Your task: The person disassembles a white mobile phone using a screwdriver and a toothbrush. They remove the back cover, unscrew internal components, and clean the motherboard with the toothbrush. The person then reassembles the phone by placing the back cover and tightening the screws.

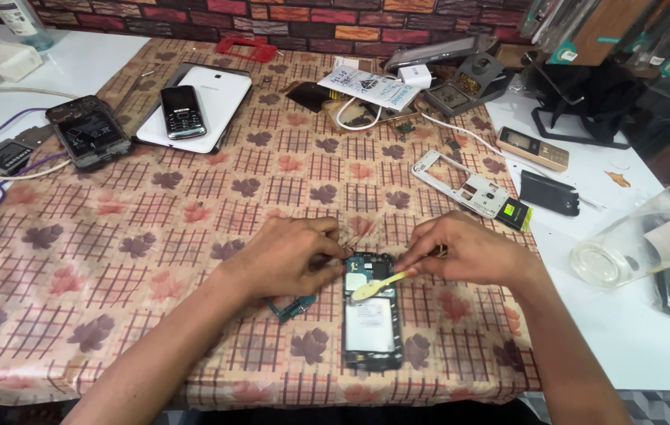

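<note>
An opened phone (372, 315) with its back off lies on the patterned tablecloth (193, 228) near the front edge. My left hand (292, 256) rests at the phone's upper left corner, fingers curled against it. My right hand (469, 250) holds a pale yellow pry tool (378, 286) whose flat tip lies over the phone's upper part. A small green circuit board piece (292, 307) sits on the cloth just below my left hand.
A white tablet (217, 90) with a black keypad phone (183, 112) on it, a dismantled dark phone (88, 131), a white phone frame (465, 187), a gold bar phone (533, 147), a black cover (549, 194), cables and a clear glass jar (650, 232) surround the area.
</note>
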